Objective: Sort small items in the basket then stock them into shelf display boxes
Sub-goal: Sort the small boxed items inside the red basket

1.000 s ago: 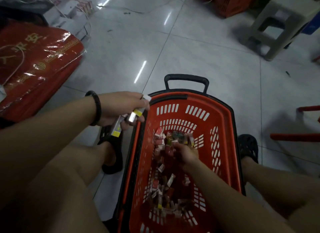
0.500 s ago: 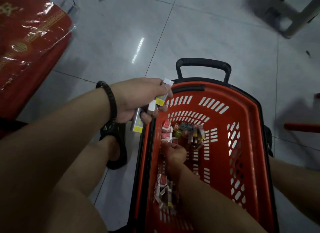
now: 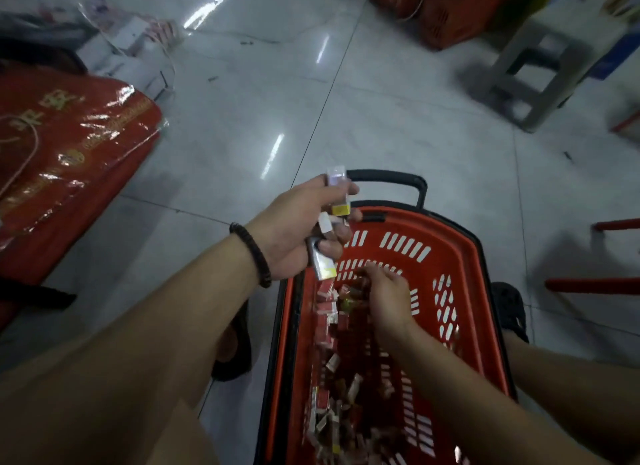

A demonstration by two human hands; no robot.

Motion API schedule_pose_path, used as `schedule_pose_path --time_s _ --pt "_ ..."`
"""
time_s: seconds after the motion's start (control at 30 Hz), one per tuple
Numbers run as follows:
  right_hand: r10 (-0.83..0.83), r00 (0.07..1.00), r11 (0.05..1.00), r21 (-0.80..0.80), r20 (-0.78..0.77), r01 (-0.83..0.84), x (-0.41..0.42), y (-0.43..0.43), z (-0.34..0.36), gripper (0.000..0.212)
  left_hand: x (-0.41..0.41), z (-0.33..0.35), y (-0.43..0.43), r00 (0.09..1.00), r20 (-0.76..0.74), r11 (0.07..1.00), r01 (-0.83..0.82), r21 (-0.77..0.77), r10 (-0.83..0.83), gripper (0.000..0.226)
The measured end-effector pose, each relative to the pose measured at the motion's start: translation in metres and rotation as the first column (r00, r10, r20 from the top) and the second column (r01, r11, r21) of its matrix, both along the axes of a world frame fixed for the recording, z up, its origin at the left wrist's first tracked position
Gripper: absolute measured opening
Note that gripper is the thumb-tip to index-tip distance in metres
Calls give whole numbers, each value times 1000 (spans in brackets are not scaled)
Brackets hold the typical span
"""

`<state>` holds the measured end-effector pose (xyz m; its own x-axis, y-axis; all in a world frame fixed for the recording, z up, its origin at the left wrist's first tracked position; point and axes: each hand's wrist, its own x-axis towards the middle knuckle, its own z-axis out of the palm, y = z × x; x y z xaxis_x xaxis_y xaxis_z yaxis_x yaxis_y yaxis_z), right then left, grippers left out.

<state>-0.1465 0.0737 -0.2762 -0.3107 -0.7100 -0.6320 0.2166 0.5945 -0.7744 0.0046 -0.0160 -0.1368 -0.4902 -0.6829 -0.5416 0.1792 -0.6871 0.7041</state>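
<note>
A red shopping basket (image 3: 464, 256) with a black handle stands on the floor between my legs. Several small red, white and yellow packets (image 3: 327, 321) lie along its bottom. My left hand (image 3: 298, 225), a dark bead bracelet on its wrist, hovers over the basket's left rim and grips a bunch of small silver-and-yellow packets (image 3: 323, 265). My right hand (image 3: 386, 296) reaches down inside the basket among the packets at the far end, its fingertips curled into the pile. Whether it holds one is hidden.
A large red plastic-wrapped bag (image 3: 65, 159) lies on the tiled floor at left, with wrapped boxes (image 3: 135, 38) behind it. A grey plastic stool (image 3: 540, 56) and red baskets (image 3: 446, 7) stand at the back right. Red metal bars (image 3: 592, 284) jut in at right.
My left hand has risen and shifted right over the basket's rim with its packets. My right hand has moved towards the basket's far end. The view has tilted up.
</note>
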Motion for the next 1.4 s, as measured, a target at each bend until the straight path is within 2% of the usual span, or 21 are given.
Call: schedule_pose_path --time_s 0.03,0.13,0.2,0.3,0.4,0.53,0.6,0.67,0.73,0.83,0.97,1.07,1.17,1.27,1.33,1.4 --pt "74 997 993 -93 26 -71 -6 -2 32 35 -5 2 2 998 -54 999 -31 -29 29 5" --pt "341 938 913 -259 67 -313 -21 3 111 42 -21 6 10 985 -142 989 -110 -103 94 23" --pt "425 898 873 -313 112 -374 -28 12 144 41 -32 10 17 978 -160 980 -152 -126 131 31" --pt "409 912 869 -317 32 -379 -39 24 163 19 -46 14 26 967 -183 973 -201 -115 178 37" --pt "389 921 881 -286 -14 -376 -49 31 157 19 -53 12 32 958 -203 969 -228 -96 205 36" --pt "438 895 884 -224 88 -411 -59 31 156 5 -53 3 38 970 -88 957 -240 -164 229 40" --pt "464 873 880 -185 147 -437 -65 27 157 16 -51 2 35 959 -37 936 -283 -209 281 42" --pt "503 841 861 -195 197 -469 -70 24 161 19 -47 3 31 936 11 910 -339 -238 352 41" --pt "473 835 879 -223 281 -422 -72 23 160 16 -44 2 26 922 17 890 -370 -268 388 39" --pt "338 843 939 -204 418 -275 -67 22 155 10 -49 0 26 936 6 878 -329 -346 353 37" --pt "201 815 980 -120 544 -161 -56 17 150 23 -68 -2 36 953 -4 860 -277 -429 304 33" --pt "145 820 987 -135 554 -83 -53 11 147 29 -77 -7 38 952 -8 854 -279 -439 307 29" --pt "114 814 989 -141 570 -40 -57 6 148 30 -79 -12 37 947 77 837 -234 -495 311 33" --pt "97 803 993 -110 588 -39 -60 3 149 33 -83 -13 40 935 153 815 -190 -547 321 17" --pt "95 814 994 -104 573 -43 -60 3 149 28 -86 -11 41 923 192 820 -183 -542 333 27" --pt "79 840 995 -99 537 -30 -59 4 148 22 -89 -9 42 928 170 821 -195 -537 332 37"
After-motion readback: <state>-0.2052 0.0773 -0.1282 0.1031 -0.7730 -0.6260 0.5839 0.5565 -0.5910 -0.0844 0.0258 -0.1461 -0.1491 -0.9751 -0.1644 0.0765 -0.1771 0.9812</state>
